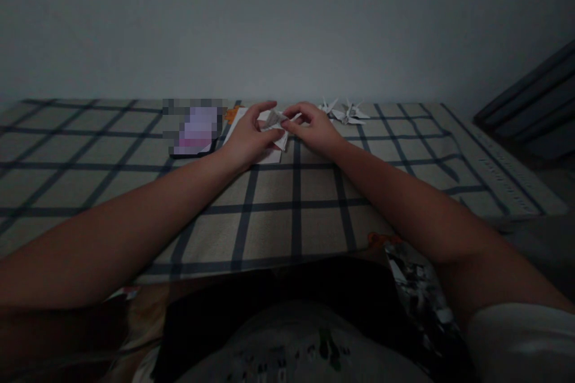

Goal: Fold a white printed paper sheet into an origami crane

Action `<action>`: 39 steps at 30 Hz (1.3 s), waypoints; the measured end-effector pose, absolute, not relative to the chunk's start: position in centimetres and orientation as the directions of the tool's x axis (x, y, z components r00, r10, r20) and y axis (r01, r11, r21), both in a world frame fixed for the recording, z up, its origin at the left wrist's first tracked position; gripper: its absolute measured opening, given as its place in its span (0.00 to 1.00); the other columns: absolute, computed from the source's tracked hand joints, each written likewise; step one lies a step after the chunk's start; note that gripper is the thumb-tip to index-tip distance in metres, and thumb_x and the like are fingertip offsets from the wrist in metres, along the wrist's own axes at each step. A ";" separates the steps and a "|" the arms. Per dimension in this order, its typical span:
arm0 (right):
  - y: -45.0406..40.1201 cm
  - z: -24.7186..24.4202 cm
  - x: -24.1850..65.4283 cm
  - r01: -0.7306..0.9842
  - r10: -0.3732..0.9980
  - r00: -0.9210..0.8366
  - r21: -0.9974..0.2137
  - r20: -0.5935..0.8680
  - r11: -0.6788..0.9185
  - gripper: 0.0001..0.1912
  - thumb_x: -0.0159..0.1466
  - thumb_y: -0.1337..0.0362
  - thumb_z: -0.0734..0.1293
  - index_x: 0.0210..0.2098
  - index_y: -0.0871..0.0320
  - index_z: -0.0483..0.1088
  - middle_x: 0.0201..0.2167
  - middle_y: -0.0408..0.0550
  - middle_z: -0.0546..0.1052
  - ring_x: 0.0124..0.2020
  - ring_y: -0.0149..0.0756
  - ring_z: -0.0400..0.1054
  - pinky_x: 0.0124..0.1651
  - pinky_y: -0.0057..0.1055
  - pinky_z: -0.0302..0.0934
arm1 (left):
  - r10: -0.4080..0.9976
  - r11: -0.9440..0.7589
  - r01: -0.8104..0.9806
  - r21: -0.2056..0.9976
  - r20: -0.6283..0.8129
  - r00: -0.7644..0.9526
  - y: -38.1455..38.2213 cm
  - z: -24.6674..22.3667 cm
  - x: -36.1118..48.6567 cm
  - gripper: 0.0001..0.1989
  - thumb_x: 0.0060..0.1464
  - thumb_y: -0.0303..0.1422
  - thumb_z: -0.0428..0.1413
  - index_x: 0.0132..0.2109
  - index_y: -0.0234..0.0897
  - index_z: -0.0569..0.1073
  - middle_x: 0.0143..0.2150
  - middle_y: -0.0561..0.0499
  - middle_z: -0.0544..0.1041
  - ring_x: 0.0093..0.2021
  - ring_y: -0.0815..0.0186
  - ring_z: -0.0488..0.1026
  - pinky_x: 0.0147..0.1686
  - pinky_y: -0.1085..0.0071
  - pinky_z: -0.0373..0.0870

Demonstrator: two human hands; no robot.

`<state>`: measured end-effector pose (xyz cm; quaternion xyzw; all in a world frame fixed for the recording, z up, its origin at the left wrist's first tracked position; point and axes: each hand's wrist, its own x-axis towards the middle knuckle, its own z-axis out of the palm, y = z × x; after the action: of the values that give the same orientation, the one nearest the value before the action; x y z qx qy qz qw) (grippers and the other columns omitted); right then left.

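A partly folded piece of white paper is held between my two hands, above the far part of the table. My left hand grips its left side, with the index finger arched over it and the thumb beneath. On the right side, my right hand pinches the paper between thumb and fingertips. Beneath my left hand lie white paper sheets, partly covered by it. To the right of my right hand, folded paper cranes rest on the cloth.
A phone, its screen lit and pixelated, lies left of my left hand. An orange patterned item shows behind the sheets. The checked tablecloth covers the table, which meets a plain wall. A dark striped object stands at the right.
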<state>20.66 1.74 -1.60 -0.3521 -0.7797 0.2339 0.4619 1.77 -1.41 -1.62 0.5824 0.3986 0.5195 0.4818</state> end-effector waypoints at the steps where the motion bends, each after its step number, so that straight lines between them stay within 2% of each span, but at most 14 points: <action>1: 1.6 -1.5 20.7 0.328 0.746 -0.324 -0.671 0.582 0.665 0.14 0.63 0.54 0.75 0.43 0.56 0.78 0.45 0.50 0.79 0.43 0.38 0.70 0.50 0.38 0.69 | 0.966 -0.215 -0.029 0.976 0.217 0.143 -1.4 -1.6 1.8 0.38 0.44 0.27 0.68 0.64 0.40 0.70 0.43 0.46 0.81 0.32 0.64 0.78 0.31 0.67 0.78; 6: 1.0 -0.9 20.8 0.328 0.704 -0.325 -0.623 0.632 0.710 0.09 0.65 0.56 0.74 0.38 0.55 0.78 0.41 0.50 0.78 0.46 0.40 0.69 0.52 0.39 0.68 | 0.964 -0.227 0.016 0.974 0.223 0.144 -1.3 -2.0 1.8 0.38 0.43 0.26 0.67 0.63 0.42 0.71 0.41 0.49 0.80 0.31 0.64 0.77 0.31 0.68 0.76; 9: 1.1 -0.7 20.9 0.350 0.729 -0.309 -0.640 0.611 0.684 0.08 0.66 0.58 0.73 0.35 0.56 0.76 0.37 0.48 0.76 0.43 0.39 0.68 0.52 0.38 0.66 | 0.957 -0.273 0.074 0.959 0.264 0.119 -0.7 -2.5 1.5 0.30 0.47 0.31 0.67 0.59 0.42 0.75 0.41 0.48 0.80 0.35 0.61 0.78 0.36 0.66 0.76; 11: 1.2 -0.8 20.9 0.363 0.749 -0.300 -0.655 0.591 0.663 0.09 0.66 0.59 0.73 0.34 0.57 0.75 0.36 0.47 0.75 0.42 0.38 0.68 0.51 0.37 0.66 | 0.935 -0.352 0.145 0.925 0.343 0.086 -0.3 -2.4 1.1 0.24 0.50 0.34 0.67 0.55 0.41 0.78 0.44 0.47 0.80 0.42 0.59 0.78 0.42 0.64 0.77; 14: 1.4 -0.9 21.0 0.367 0.757 -0.301 -0.663 0.579 0.653 0.10 0.66 0.57 0.73 0.34 0.57 0.75 0.35 0.46 0.75 0.41 0.38 0.67 0.49 0.36 0.65 | 0.859 -0.503 0.276 0.819 0.510 0.050 -0.3 -1.8 0.7 0.21 0.49 0.36 0.70 0.51 0.40 0.80 0.50 0.46 0.79 0.49 0.57 0.76 0.51 0.63 0.74; 17: 1.4 -1.1 20.9 0.363 0.747 -0.322 -0.653 0.581 0.665 0.13 0.66 0.55 0.73 0.33 0.57 0.74 0.34 0.46 0.75 0.40 0.37 0.66 0.48 0.35 0.64 | 0.834 -0.547 0.300 0.781 0.540 0.115 -1.0 -1.1 0.6 0.14 0.55 0.43 0.68 0.44 0.39 0.82 0.45 0.47 0.81 0.46 0.60 0.75 0.46 0.67 0.73; 20: 1.6 -1.3 20.8 0.350 0.727 -0.354 -0.638 0.588 0.686 0.15 0.66 0.52 0.73 0.32 0.57 0.73 0.34 0.46 0.74 0.38 0.36 0.66 0.46 0.34 0.64 | 0.807 -0.585 0.322 0.744 0.576 0.135 -1.6 -0.7 0.7 0.15 0.58 0.47 0.67 0.38 0.39 0.83 0.38 0.48 0.82 0.42 0.62 0.76 0.44 0.68 0.71; 24: 1.8 -1.6 20.8 0.338 0.707 -0.384 -0.622 0.594 0.707 0.15 0.66 0.53 0.72 0.31 0.57 0.71 0.32 0.45 0.74 0.36 0.34 0.65 0.44 0.33 0.63 | 0.783 -0.606 0.374 0.702 0.609 0.125 -1.7 -0.8 0.7 0.17 0.58 0.48 0.67 0.35 0.39 0.83 0.35 0.49 0.84 0.38 0.64 0.77 0.41 0.68 0.70; 31: 1.6 -1.6 20.7 0.284 0.681 -0.416 -0.625 0.603 0.727 0.17 0.67 0.49 0.70 0.37 0.57 0.74 0.35 0.46 0.76 0.38 0.35 0.67 0.45 0.33 0.64 | 0.767 -0.618 0.357 0.701 0.636 0.081 -1.5 -0.9 0.6 0.14 0.59 0.45 0.67 0.33 0.39 0.82 0.33 0.51 0.84 0.37 0.65 0.78 0.41 0.69 0.71; 39: 1.7 -1.6 20.8 0.313 0.670 -0.413 -0.595 0.616 0.740 0.14 0.68 0.53 0.70 0.33 0.57 0.74 0.33 0.46 0.76 0.37 0.35 0.67 0.46 0.34 0.64 | 0.824 -0.556 0.261 0.789 0.565 0.045 -1.6 -1.1 0.9 0.09 0.57 0.39 0.67 0.36 0.38 0.83 0.34 0.52 0.83 0.36 0.65 0.77 0.39 0.69 0.72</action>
<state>20.81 1.69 -1.56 -0.3009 -0.8168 0.1986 0.4504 0.87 -1.57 -1.09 0.6783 0.3998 0.5637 0.2496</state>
